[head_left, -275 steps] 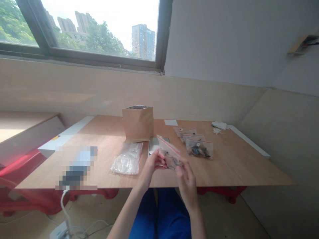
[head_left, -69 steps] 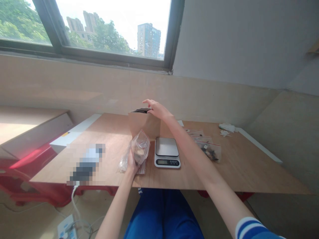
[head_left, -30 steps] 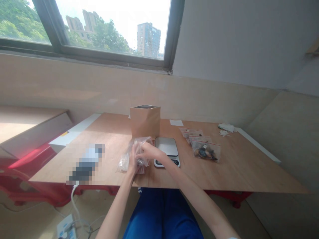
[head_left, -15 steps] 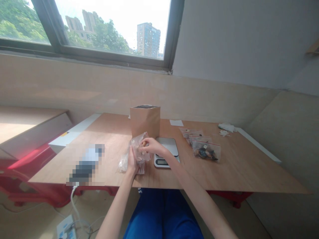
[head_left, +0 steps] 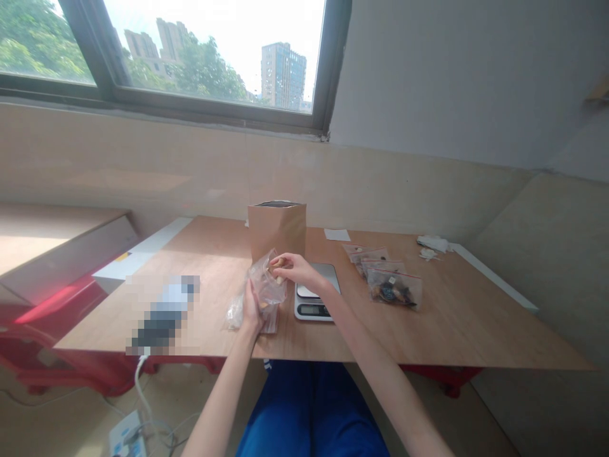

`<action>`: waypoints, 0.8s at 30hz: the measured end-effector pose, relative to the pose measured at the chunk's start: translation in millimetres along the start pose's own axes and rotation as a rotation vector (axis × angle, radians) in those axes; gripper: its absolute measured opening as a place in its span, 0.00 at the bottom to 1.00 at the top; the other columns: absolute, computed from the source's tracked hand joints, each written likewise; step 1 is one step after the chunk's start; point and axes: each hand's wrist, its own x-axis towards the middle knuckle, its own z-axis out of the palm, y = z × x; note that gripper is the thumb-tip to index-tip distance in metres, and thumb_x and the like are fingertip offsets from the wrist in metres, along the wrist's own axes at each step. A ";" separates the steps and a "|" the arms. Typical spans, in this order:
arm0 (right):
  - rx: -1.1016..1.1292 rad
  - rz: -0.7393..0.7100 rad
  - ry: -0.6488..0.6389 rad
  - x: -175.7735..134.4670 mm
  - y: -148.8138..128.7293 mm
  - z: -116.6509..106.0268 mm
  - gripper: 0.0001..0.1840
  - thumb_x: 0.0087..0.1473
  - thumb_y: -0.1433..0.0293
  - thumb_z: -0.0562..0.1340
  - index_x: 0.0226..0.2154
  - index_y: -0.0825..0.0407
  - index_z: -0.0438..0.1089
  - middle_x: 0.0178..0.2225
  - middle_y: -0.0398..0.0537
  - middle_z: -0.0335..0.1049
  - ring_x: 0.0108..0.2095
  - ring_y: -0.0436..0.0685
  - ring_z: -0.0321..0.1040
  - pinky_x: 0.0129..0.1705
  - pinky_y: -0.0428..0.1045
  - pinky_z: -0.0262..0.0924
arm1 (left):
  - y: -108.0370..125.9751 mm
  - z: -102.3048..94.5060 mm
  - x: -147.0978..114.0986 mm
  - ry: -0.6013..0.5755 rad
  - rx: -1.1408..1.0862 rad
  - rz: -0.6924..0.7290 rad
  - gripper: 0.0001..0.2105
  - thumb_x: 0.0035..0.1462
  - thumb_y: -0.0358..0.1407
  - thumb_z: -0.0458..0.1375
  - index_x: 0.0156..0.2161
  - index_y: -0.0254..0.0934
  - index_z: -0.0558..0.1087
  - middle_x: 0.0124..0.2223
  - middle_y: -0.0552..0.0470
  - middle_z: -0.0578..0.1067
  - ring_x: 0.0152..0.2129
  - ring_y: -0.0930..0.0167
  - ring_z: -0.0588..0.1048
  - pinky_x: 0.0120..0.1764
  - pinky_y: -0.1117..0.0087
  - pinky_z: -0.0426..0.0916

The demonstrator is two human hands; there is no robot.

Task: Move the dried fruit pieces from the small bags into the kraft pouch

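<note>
My left hand is closed on a clear zip bag, held up in front of a brown paper pouch that stands open at the top. At the bag's mouth, my right hand pinches small brownish pieces, whose kind I cannot make out. Under and beside my left hand lie more clear plastic bags. A kitchen scale sits just right of the held bag, its platform partly hidden by my right hand and wrist.
Several filled zip bags with dark and brown contents overlap on the right of the table. White paper lies at the back, and crumpled white material at the back right. A blurred-out object with a white cable rests at left.
My right hand has moved slightly up and right to the bag's mouth, with brownish pieces now showing in its fingers. My left hand and the bag have barely shifted.
</note>
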 end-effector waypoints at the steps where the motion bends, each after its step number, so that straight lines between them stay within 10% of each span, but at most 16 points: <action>1: 0.011 -0.007 0.009 0.4 0.1 0.0 0.08 0.46 0.80 0.61 0.32 0.56 0.70 0.24 0.41 0.67 0.24 0.47 0.65 0.27 0.43 0.61 | 0.4 0.4 -0.4 -0.001 -0.005 0.000 0.21 0.59 0.44 0.48 0.49 0.30 0.71 0.37 0.45 0.79 0.29 0.68 0.78 0.38 0.68 0.72; 13: 0.254 -0.086 0.022 9.6 5.9 -26.3 0.14 0.41 0.69 0.68 0.34 0.54 0.70 0.29 0.42 0.69 0.26 0.46 0.64 0.30 0.44 0.61 | 4.4 5.8 -7.6 -0.022 -0.038 -0.039 0.23 0.58 0.45 0.50 0.52 0.31 0.69 0.43 0.43 0.77 0.40 0.63 0.76 0.47 0.64 0.69; 24: 0.425 -0.382 0.251 67.6 -56.6 -57.4 0.12 0.45 0.70 0.66 0.35 0.52 0.67 0.30 0.40 0.66 0.26 0.45 0.64 0.34 0.45 0.63 | -1.8 -4.5 2.7 -0.027 0.001 -0.017 0.23 0.58 0.47 0.48 0.52 0.33 0.69 0.41 0.44 0.78 0.40 0.65 0.76 0.46 0.67 0.70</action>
